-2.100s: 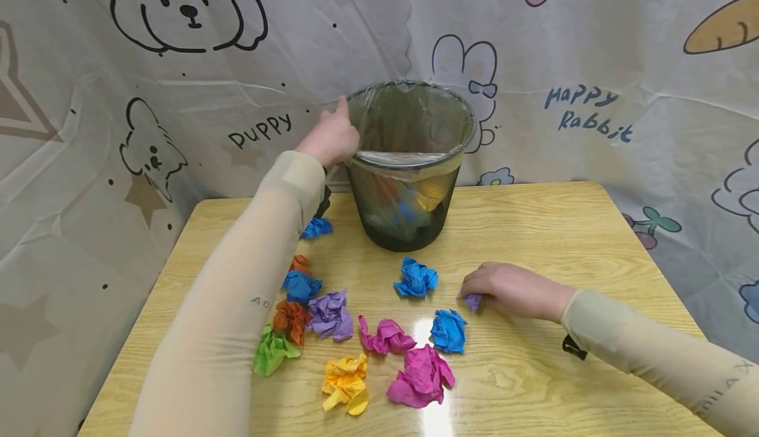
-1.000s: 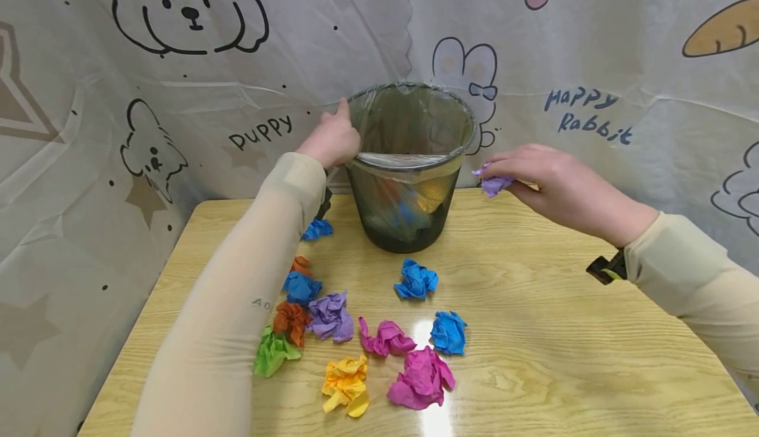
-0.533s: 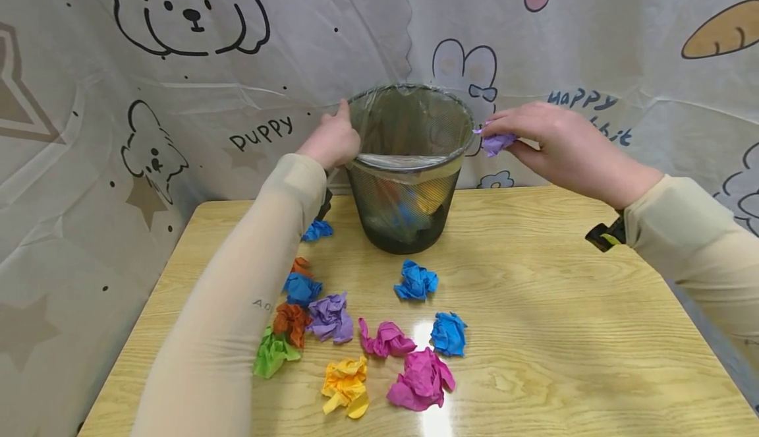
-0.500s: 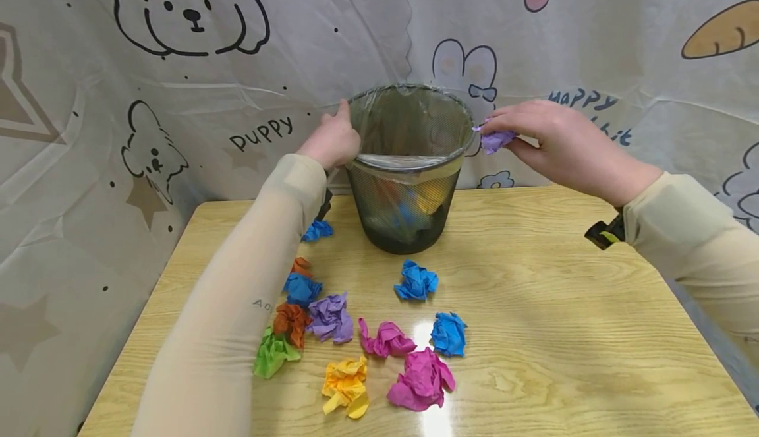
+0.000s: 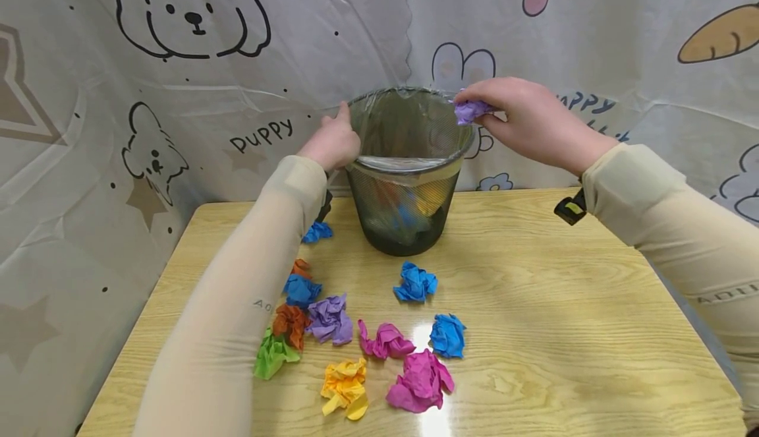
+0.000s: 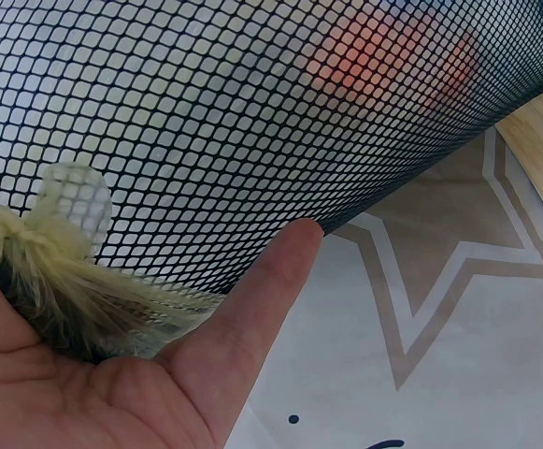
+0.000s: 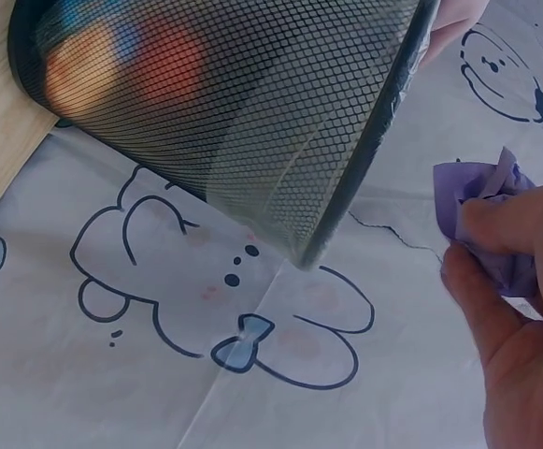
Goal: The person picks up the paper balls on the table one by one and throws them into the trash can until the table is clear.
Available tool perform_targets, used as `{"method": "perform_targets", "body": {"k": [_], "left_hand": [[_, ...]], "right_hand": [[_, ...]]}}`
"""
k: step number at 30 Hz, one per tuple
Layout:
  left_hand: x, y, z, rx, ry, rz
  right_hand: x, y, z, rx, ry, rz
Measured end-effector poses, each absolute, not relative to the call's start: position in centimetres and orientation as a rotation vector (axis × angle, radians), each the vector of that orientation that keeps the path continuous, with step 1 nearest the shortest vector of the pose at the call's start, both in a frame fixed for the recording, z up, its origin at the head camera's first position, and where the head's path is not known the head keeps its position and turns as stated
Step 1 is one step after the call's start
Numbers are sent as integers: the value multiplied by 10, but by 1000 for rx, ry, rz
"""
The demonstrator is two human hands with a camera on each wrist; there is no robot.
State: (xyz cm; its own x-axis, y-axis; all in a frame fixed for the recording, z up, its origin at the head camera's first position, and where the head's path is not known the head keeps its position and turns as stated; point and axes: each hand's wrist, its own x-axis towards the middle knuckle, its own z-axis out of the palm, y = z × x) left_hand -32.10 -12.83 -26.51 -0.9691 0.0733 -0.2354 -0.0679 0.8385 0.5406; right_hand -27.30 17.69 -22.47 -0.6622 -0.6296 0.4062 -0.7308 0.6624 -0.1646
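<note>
Lying nearest the person, well short of both hands, a yellow paper ball (image 5: pixel 345 387) and a large pink paper ball (image 5: pixel 422 381) sit crumpled on the wooden table (image 5: pixel 551 292). The left forearm (image 5: pixel 219 318) reaches over the left side, partly covering a loose cluster of green, orange, blue and purple balls. Two blue balls, one of them the farther blue ball (image 5: pixel 415 283), lie between the hands' sides, below the bin (image 5: pixel 403 244).

Beyond them, the left hand (image 5: pixel 335 140) is at the bin's left rim, presumably to steady it. In the left wrist view one straight digit lies along the mesh and bunched plastic (image 6: pixel 75 281) sits against the palm; the other fingers are hidden, so I cannot tell whether they clasp anything. The clear liner is probably folded over the rim to keep it from slipping.

The right hand (image 5: pixel 530 120) pinches a purple paper ball (image 5: pixel 468 111) by thumb and fingers, above the rim and apart from it, seemingly held high for clearance. Behind both hands hangs a printed cloth (image 5: pixel 379 22).
</note>
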Motion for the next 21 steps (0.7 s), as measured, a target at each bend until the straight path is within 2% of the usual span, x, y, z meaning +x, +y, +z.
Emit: {"method": "perform_targets", "body": {"k": [21], "left_hand": [[-319, -130, -264, 43, 2776, 819]], "right_hand": [[-315, 120, -227, 1041, -2865, 376]]}}
